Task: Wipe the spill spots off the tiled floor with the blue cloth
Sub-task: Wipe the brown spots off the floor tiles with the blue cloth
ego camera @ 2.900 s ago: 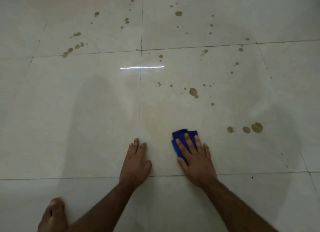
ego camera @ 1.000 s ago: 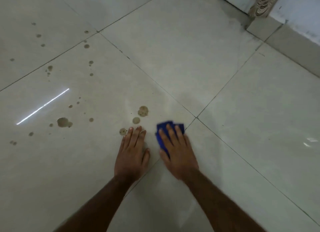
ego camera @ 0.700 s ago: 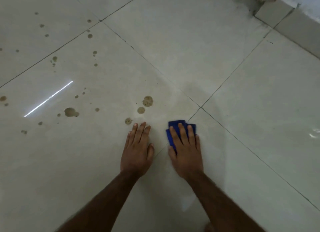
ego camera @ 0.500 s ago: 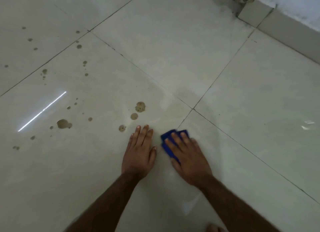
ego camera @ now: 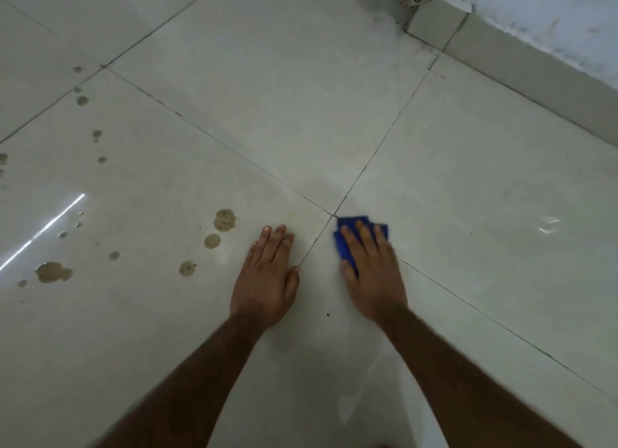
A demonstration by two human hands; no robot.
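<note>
Cloth (ego camera: 342,247), blue and small, lies on the tiled floor (ego camera: 468,180) by a grout crossing (ego camera: 334,215), pressed flat under the straight fingers (ego camera: 363,233) of the right hand (ego camera: 371,270). Nearest spill spots (ego camera: 224,220) lie leftward, beyond the left hand (ego camera: 267,280), itself flat, empty and nearer them.

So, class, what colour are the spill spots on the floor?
Spill spots: murky brown, head view.

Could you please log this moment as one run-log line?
right hand: pressing blue cloth flat | left hand: flat on floor | spots: left of hands, unwiped
</note>
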